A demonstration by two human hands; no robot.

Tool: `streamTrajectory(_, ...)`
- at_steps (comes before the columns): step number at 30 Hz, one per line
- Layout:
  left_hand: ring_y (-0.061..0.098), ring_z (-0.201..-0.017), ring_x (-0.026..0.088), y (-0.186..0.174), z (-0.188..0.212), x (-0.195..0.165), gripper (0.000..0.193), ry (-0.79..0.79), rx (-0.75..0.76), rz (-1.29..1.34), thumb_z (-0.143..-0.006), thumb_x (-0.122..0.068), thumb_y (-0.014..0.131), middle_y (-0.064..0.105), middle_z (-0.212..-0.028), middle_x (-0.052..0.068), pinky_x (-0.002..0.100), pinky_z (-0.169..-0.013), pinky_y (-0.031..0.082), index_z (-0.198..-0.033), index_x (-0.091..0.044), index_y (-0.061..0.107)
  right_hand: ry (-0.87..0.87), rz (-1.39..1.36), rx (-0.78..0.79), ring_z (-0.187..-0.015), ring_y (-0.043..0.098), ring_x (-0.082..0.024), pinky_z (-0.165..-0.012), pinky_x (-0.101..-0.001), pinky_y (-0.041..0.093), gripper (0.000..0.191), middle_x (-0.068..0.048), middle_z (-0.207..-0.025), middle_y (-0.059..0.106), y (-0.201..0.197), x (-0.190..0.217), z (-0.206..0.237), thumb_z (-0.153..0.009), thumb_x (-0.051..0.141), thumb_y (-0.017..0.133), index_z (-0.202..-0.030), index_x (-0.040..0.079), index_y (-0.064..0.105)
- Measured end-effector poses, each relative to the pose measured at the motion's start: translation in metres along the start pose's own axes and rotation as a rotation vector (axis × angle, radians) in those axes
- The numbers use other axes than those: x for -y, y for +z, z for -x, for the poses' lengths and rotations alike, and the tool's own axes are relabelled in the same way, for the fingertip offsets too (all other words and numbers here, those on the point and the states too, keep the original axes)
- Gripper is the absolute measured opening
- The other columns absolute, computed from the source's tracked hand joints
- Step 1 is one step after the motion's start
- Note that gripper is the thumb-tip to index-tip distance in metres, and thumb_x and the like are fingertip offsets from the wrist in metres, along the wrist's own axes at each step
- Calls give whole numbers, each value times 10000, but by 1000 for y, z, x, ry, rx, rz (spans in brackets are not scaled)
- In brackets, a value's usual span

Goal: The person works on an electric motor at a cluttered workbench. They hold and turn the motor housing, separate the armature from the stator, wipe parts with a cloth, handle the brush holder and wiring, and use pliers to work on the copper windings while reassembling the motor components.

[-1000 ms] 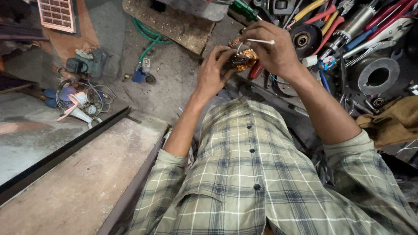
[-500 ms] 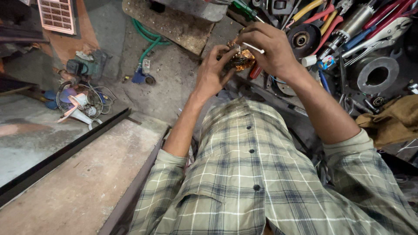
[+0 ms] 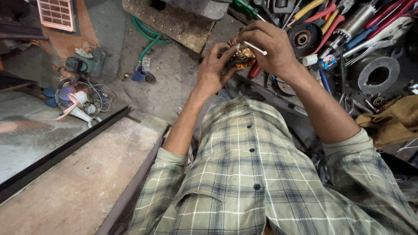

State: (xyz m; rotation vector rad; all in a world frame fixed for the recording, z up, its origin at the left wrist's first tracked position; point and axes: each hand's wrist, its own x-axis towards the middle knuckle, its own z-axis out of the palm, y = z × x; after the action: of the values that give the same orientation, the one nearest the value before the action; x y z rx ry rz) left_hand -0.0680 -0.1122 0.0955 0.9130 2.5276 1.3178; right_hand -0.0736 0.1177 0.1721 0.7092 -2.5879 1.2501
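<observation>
Both hands have stayed raised over the cluttered tool bench since half a second ago, though the white stick (image 3: 254,48) now shows more plainly. The left hand (image 3: 214,69) is cupped around a copper coil (image 3: 242,58), gripping it from below. The right hand (image 3: 271,48) pinches the white stick between thumb and fingers. The stick's long axis runs nearly level, tilted slightly, its free end pointing left at the coil's top. Fingers hide most of the coil, so its shape is hard to make out. Pliers (image 3: 324,15) and a grey ring (image 3: 377,75) lie beyond; a green hose (image 3: 148,39) crosses the floor.
</observation>
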Motion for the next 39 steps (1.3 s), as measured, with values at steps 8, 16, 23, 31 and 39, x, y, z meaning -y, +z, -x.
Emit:
streamTrajectory(8,582,-1237,343,-6,-6,-8,721,-15,9,-14,-827,-137,872,514,-1369,110,456,-1046,508,-1467,-185,542,46,-56,-2,-1086,716,-315,-884,-382,592,258,-147,-1180,689,-1,2,-2,-953,-83,721,-1190,10,679)
streamTrajectory(16,581,-1240,351,-5,-2,-5,685,11,-15,-1,-845,-125,868,504,-1393,111,452,-1034,521,-1445,-177,541,36,-55,68,-1026,705,-325,-846,-391,579,253,-141,-1122,681,-6,6,-5,-927,-71,744,-1155,14,672)
streamTrajectory(23,599,-1212,324,-2,-3,-3,722,29,-22,-50,-805,-120,867,515,-1350,109,437,-1022,537,-1452,-191,554,6,4,5,-1103,725,-299,-900,-372,612,254,-133,-1222,694,-7,5,-2,-974,-80,722,-1197,23,656)
streamTrajectory(31,589,-1214,328,-4,-3,-5,695,38,-45,-29,-831,-144,879,504,-1356,112,442,-1009,542,-1443,-179,553,14,-7,43,-1100,704,-322,-893,-384,590,283,-138,-1215,675,-6,4,-2,-966,-46,752,-1223,29,660)
streamTrajectory(39,581,-1214,324,-5,-4,-3,666,50,-36,-34,-816,-153,867,501,-1338,115,435,-1031,519,-1408,-162,560,-4,-9,69,-1078,691,-327,-890,-409,565,237,-120,-1173,672,-9,12,-8,-975,-20,735,-1194,39,669)
